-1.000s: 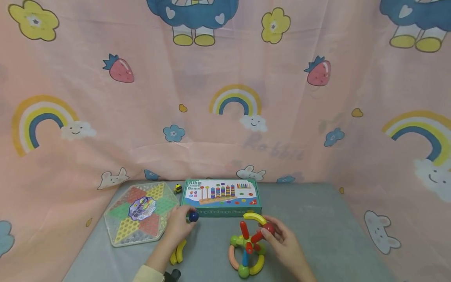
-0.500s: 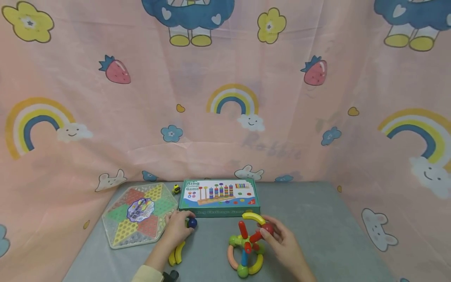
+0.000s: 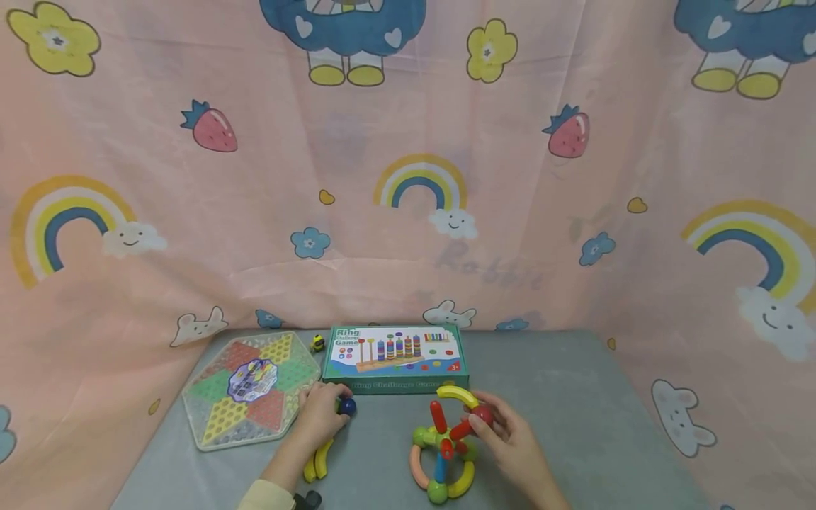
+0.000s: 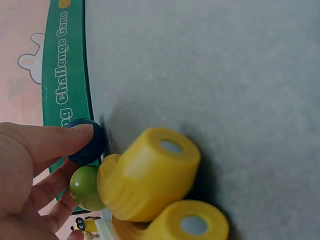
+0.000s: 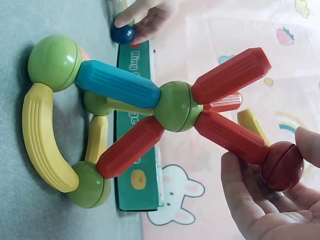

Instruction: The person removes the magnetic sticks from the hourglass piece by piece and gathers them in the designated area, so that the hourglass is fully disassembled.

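Observation:
My left hand (image 3: 323,414) pinches a dark blue ball (image 4: 89,142) between thumb and fingers, in front of the game box. A green ball (image 4: 86,187) sits just beside it, near the other fingers. Two yellow curved magnetic rods (image 3: 316,464) lie close to that wrist. My right hand (image 3: 513,443) holds a red ball (image 5: 282,166) on the end of a red rod (image 5: 232,136). That rod belongs to a standing structure of magnetic rods and green balls (image 5: 174,106), with a blue rod (image 5: 120,84) and curved pieces at its base. A yellow curved rod (image 3: 457,394) juts from the red ball.
A green Ring Challenge Game box (image 3: 395,359) stands at the back of the grey table (image 3: 548,375). Left of it lies a hexagonal checkers board (image 3: 251,389). A small yellow-and-black figure (image 3: 318,343) is between them. A pink printed cloth (image 3: 408,269) hangs behind.
My left hand has brought the dark blue ball slightly nearer to me, away from the box. The right hand keeps its hold on the red ball, and the structure stays put.

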Available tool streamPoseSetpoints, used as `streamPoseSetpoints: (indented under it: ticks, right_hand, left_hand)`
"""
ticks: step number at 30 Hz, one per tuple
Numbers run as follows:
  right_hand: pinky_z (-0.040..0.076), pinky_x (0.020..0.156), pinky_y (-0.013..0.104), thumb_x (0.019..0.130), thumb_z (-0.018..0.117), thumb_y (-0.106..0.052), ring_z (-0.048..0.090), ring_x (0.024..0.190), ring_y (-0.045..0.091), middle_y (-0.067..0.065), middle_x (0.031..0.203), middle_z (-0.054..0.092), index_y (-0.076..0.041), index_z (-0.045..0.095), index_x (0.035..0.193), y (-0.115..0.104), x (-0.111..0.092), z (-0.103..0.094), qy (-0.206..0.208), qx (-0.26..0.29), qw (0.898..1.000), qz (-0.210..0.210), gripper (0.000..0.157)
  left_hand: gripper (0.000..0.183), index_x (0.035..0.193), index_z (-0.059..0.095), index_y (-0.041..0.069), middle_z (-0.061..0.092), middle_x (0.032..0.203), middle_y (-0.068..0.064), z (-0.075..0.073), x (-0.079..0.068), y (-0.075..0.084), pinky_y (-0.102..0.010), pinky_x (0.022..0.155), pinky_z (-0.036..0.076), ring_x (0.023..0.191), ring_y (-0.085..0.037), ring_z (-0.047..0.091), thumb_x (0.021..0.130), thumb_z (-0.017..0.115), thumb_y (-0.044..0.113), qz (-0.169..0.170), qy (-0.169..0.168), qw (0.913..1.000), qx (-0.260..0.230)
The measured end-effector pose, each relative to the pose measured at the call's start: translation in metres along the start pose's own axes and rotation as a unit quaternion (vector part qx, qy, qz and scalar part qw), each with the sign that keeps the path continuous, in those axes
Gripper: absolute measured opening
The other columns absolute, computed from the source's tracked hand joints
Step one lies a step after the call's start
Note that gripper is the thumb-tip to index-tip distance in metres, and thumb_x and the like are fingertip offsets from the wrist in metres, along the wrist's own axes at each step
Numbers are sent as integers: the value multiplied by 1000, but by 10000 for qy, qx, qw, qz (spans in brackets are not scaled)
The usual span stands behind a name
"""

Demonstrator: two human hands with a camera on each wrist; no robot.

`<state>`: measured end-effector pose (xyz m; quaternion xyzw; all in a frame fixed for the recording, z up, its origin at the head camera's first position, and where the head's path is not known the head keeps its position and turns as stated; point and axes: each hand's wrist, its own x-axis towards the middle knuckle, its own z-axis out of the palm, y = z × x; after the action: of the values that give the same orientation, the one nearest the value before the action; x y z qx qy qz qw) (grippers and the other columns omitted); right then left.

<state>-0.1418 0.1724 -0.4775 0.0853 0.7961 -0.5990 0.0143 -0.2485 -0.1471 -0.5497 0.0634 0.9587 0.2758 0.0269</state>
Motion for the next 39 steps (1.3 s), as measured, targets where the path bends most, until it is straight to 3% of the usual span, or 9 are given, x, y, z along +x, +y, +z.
streamPoseSetpoints:
  ticks: [10, 16, 18, 21, 25, 29, 33, 37, 39]
  right_hand:
    - [59, 90, 39, 97, 68, -26, 70, 106, 21, 9, 120, 71, -13, 56, 140, -1, -1, 2, 5, -58, 10000, 4, 46]
    - [59, 89, 41, 98, 68, -26, 69, 105, 22, 10, 122, 71, -13, 55, 141, 0, -1, 2, 35, -94, 9999, 46, 47]
    - [59, 90, 42, 98, 68, -26, 69, 105, 22, 12, 123, 70, -12, 54, 142, 0, -1, 1, 37, -97, 9999, 64, 48]
    - [58, 92, 44, 97, 68, -30, 70, 105, 23, 13, 124, 69, -11, 51, 143, 0, -1, 1, 17, -64, 9999, 122, 53]
    - [57, 93, 45, 97, 68, -34, 70, 104, 23, 15, 125, 69, -7, 48, 142, 1, 0, 0, 10, -6, 9997, 225, 57]
    - [58, 93, 44, 97, 68, -33, 70, 104, 23, 15, 125, 69, -5, 50, 139, 1, 1, 1, 46, 16, 9996, 284, 53]
    - [58, 92, 44, 97, 68, -33, 69, 108, 25, 16, 126, 69, -6, 51, 138, 1, 2, 1, 52, 5, 9996, 262, 52]
    - [58, 92, 44, 95, 69, -38, 69, 110, 26, 17, 128, 67, -7, 53, 138, 1, 2, 1, 57, 4, 9997, 223, 55]
    - [58, 92, 44, 94, 70, -39, 68, 111, 26, 18, 130, 65, -6, 54, 138, 1, 2, 2, 64, 32, 9998, 204, 57]
  left_hand:
    - [29, 106, 74, 18, 70, 115, -2, -5, -2, 5, -53, 96, 36, 118, -29, 53, 79, 85, 14, 64, 144, 9998, -79]
    - [32, 110, 73, 16, 71, 113, -3, -13, -10, 25, -60, 103, 39, 115, -30, 59, 79, 84, 16, 718, 78, 9964, -455]
    - [35, 112, 72, 14, 71, 113, -4, -12, -13, 33, -58, 99, 43, 111, -29, 61, 80, 84, 15, 985, -153, 9930, -628]
    - [43, 118, 69, 13, 69, 116, -6, -5, -16, 45, -49, 92, 50, 106, -26, 61, 78, 85, 14, 1229, -783, 9856, -857]
    - [62, 131, 64, 18, 64, 128, -1, 14, -22, 60, -39, 90, 53, 107, -20, 61, 73, 87, 14, 1413, -1681, 9715, -895]
    - [77, 139, 58, 25, 58, 130, 7, 38, -25, 64, -28, 78, 52, 93, -8, 58, 70, 89, 14, 1656, -2236, 9546, -1065]
    - [75, 139, 58, 27, 57, 116, 12, 56, -24, 61, -23, 66, 46, 80, -4, 53, 72, 90, 15, 1584, -2431, 9463, -1426]
    - [68, 133, 61, 29, 57, 103, 12, 62, -23, 61, -24, 62, 46, 76, -8, 53, 73, 91, 19, 1378, -2369, 9492, -1549]
    - [65, 129, 62, 29, 58, 104, 13, 63, -24, 62, -25, 68, 48, 81, -7, 54, 71, 92, 25, 1330, -2293, 9521, -1523]
